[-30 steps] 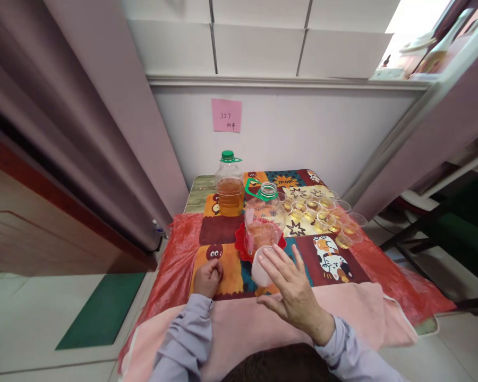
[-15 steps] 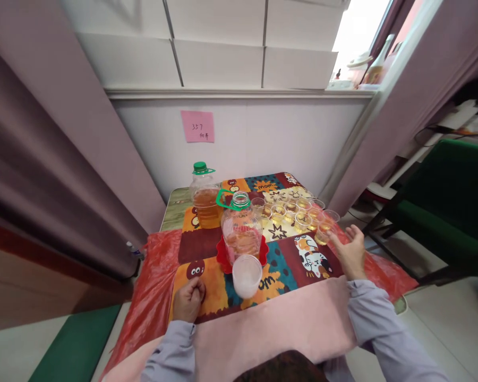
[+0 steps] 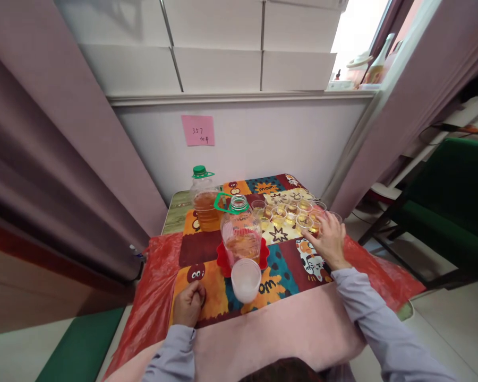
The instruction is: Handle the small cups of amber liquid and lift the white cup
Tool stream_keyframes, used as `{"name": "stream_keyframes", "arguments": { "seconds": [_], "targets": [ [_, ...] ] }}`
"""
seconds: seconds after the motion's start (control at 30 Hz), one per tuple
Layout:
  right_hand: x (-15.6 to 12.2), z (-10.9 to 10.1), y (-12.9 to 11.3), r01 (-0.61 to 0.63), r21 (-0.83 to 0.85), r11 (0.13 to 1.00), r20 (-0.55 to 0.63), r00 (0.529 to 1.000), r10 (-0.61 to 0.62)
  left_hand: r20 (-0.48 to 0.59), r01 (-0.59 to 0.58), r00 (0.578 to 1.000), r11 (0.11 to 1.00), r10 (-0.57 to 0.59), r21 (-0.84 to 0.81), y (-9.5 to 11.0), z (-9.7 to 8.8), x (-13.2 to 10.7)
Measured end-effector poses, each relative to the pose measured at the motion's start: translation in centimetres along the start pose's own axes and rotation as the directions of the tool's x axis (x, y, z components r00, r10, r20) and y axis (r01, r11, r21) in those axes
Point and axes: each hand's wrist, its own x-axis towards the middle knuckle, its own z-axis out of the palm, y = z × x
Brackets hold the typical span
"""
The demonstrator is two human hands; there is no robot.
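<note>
1. Right hand (image 3: 330, 240): stretched out over the right side of the table, palm down, fingers (image 3: 311, 237) spread, tips at the nearest of the small cups (image 3: 305, 222). Whether it grips a cup cannot be told.
2. Small cups: a cluster of clear plastic cups, each with a little amber liquid, standing close together at the far right of the table, just beyond the right hand.
3. Left hand (image 3: 188, 303): curled into a loose fist, fingers together, resting on the cloth (image 3: 207, 289) at the near left; it holds nothing visible.
4. White cup (image 3: 246, 279): translucent, upright, at the near centre of the table, between the two hands and touched by neither.
5. Open jug (image 3: 241, 237): clear, partly filled with amber liquid, green neck ring and handle, no cap; stands on a red dish (image 3: 222, 260) just behind the white cup.
6. Capped jug (image 3: 204, 200): green cap, amber liquid, behind and left of the open jug.
7. Cloth: patchwork cartoon print, over red plastic sheet (image 3: 159, 286).
8. Pink note (image 3: 198, 130): stuck on the wall above the table.
9. Green chair (image 3: 450, 212): right of the table.
</note>
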Motion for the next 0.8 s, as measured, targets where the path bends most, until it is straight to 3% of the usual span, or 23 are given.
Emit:
{"name": "stream_keyframes", "arguments": {
  "seconds": [0.13, 0.33, 0.57, 0.8],
  "targets": [
    [2.5, 1.8, 0.0, 0.121, -0.173, 0.977, 0.153, 0.984, -0.095, 0.037, 0.032, 0.999, 0.998, -0.03, -0.062, -0.6, 0.1, -0.1],
    [4.1, 3.6, 0.8, 0.216, -0.278, 0.936, 0.334, 0.935, -0.116, 0.04, 0.074, 0.997, 0.99, -0.069, -0.121, -0.5, 0.2, -0.1],
    [4.1, 3.4, 0.5, 0.191, -0.248, 0.95, 0.319, 0.942, -0.106, 0.067, 0.095, 0.994, 0.984, -0.086, -0.149, 1.0, -0.3, 0.2],
    [2.2, 0.1, -2.7, 0.15, -0.088, 0.985, 0.235, 0.964, -0.126, 0.076, 0.075, 0.995, 0.988, -0.066, -0.131, 2.4, -0.9, 0.3]
  ]
}}
